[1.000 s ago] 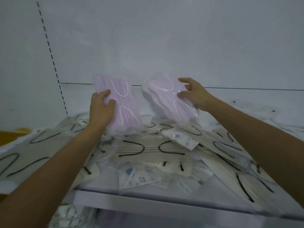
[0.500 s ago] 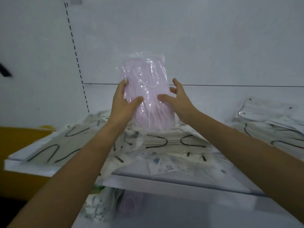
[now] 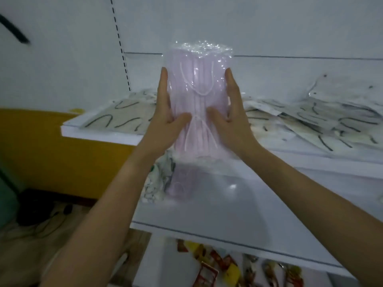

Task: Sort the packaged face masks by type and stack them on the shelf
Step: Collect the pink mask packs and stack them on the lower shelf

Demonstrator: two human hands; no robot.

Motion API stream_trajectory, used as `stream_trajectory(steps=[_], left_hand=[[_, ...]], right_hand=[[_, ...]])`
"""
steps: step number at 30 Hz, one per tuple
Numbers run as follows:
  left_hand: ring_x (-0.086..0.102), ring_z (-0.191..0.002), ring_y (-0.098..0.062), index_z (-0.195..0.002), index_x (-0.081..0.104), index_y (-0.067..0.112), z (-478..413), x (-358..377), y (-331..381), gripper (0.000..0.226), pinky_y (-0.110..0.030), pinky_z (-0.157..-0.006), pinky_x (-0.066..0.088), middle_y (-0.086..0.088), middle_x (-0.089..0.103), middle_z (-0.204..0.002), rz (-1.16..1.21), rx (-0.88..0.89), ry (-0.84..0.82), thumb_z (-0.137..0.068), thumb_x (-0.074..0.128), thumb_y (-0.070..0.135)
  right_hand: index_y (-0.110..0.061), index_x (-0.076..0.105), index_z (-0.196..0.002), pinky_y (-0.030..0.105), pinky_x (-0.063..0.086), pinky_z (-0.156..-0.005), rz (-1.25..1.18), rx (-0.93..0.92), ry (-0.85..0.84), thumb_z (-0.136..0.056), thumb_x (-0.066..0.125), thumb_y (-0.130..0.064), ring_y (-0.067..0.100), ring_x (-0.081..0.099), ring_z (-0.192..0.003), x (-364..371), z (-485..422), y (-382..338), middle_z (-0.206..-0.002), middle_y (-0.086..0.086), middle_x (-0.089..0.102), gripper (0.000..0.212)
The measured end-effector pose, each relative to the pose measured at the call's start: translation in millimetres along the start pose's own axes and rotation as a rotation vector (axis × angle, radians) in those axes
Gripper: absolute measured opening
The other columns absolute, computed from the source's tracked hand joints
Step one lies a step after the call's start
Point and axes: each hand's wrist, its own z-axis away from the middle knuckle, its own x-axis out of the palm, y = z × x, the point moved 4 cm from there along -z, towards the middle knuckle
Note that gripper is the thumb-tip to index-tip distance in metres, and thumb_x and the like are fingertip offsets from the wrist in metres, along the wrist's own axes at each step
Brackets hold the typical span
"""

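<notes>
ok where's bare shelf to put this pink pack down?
Free: the lower shelf, bare from the flat pink packs and patterned packs at its back left, rightward and out to its front edge. Crowded: the upper shelf, covered with black-looped white masks on both sides of the held pink pack, which the left hand and right hand grip.

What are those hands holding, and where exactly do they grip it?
A clear plastic-wrapped stack of pink face masks, upright. The left hand and right hand clasp its long side edges, thumbs on the front.
</notes>
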Motion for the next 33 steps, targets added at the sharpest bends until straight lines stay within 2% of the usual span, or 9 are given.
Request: stream_trajectory(steps=[3,6,9,12,16,22,26,29,33], left_hand=[[0.044,-0.13,-0.013,-0.147,0.002,0.033,67.6,-5.7,-11.5,0.087,-0.035,-0.097,0.049,0.001,0.033,-0.147,0.014,-0.12,0.057,-0.089,0.055,-0.004],[0.043,-0.13,-0.015,-0.146,0.015,0.029,137.8,-6.0,-39.0,0.081,-0.04,-0.099,0.048,-0.002,0.036,-0.145,-0.063,-0.247,0.12,-0.086,0.061,-0.001],[0.049,-0.123,-0.021,-0.137,0.029,0.036,200.7,1.0,-71.1,0.071,-0.038,-0.091,0.053,-0.006,0.045,-0.136,0.018,-0.42,0.185,-0.086,0.06,-0.003],[0.053,-0.117,-0.029,-0.133,0.032,0.029,242.6,2.7,-109.1,0.063,-0.025,-0.078,0.055,-0.013,0.051,-0.127,0.086,-0.599,0.223,-0.086,0.059,-0.003],[0.053,-0.115,-0.026,-0.142,0.024,0.016,256.4,8.4,-153.1,0.065,-0.022,-0.073,0.053,-0.016,0.048,-0.132,0.048,-0.763,0.189,-0.088,0.058,0.002],[0.037,-0.133,-0.027,-0.15,0.006,0.014,201.3,11.8,-199.8,0.068,-0.029,-0.099,0.036,-0.01,0.032,-0.148,-0.064,-0.956,0.031,-0.097,0.048,0.019],[0.044,-0.125,-0.023,-0.148,0.018,0.01,160.2,-2.3,-233.5,0.065,-0.032,-0.099,0.042,-0.007,0.04,-0.141,0.009,-0.906,-0.103,-0.092,0.051,0.003],[0.035,-0.133,-0.024,-0.147,0.019,0.009,119.0,-12.2,-265.4,0.068,-0.031,-0.106,0.035,-0.011,0.033,-0.147,-0.176,-0.825,-0.145,-0.088,0.05,-0.004],[0.041,-0.128,-0.024,-0.14,0.034,0.007,70.9,-14.5,-308.1,0.06,-0.02,-0.091,0.034,-0.01,0.041,-0.14,-0.364,-0.719,-0.074,-0.083,0.049,-0.008]], right_hand=[[-0.014,0.027,-0.14,0.011,0.023,-0.107,0.013,0.01,-0.05,-0.09,0.051,-0.012,0.001,0.034,-0.119,17.3,68.4,-2.7,-0.131,-0.007,0.033,0.055],[-0.024,0.032,-0.131,0.002,0.025,-0.099,-0.098,0.177,-0.155,-0.089,0.05,-0.017,0.005,0.038,-0.114,33.8,149.1,9.5,-0.121,-0.004,0.036,0.047],[-0.037,0.033,-0.128,0.011,0.037,-0.097,-0.233,0.437,-0.267,-0.092,0.055,-0.014,0.006,0.045,-0.111,46.1,224.7,33.1,-0.129,-0.013,0.035,0.048],[-0.041,0.042,-0.124,0.025,0.048,-0.088,-0.42,0.77,-0.346,-0.093,0.054,-0.009,0.008,0.053,-0.107,62.9,284.2,48.7,-0.138,-0.007,0.039,0.047],[-0.031,0.048,-0.123,0.025,0.051,-0.083,-0.371,0.891,-0.273,-0.089,0.058,-0.006,0.015,0.054,-0.11,79.6,304.7,68.8,-0.134,0.0,0.045,0.043],[-0.009,0.046,-0.131,0.012,0.05,-0.064,-0.332,1.03,-0.054,-0.084,0.049,0.012,0.018,0.052,-0.1,108.5,262.5,118.8,-0.126,0.008,0.049,0.051],[-0.015,0.047,-0.13,0.018,0.05,-0.071,-0.293,1.081,0.019,-0.084,0.05,0.008,0.02,0.053,-0.104,128.9,224.8,162.5,-0.13,0.009,0.05,0.051],[-0.012,0.044,-0.134,0.009,0.049,-0.062,-0.27,1.082,0.039,-0.087,0.05,0.007,0.018,0.053,-0.099,144.5,195.8,187.1,-0.125,0.008,0.05,0.051],[-0.007,0.037,-0.138,0.01,0.047,-0.062,-0.204,1.083,0.029,-0.089,0.047,0.007,0.017,0.053,-0.092,161.0,160.8,229.5,-0.127,0.011,0.048,0.052]])
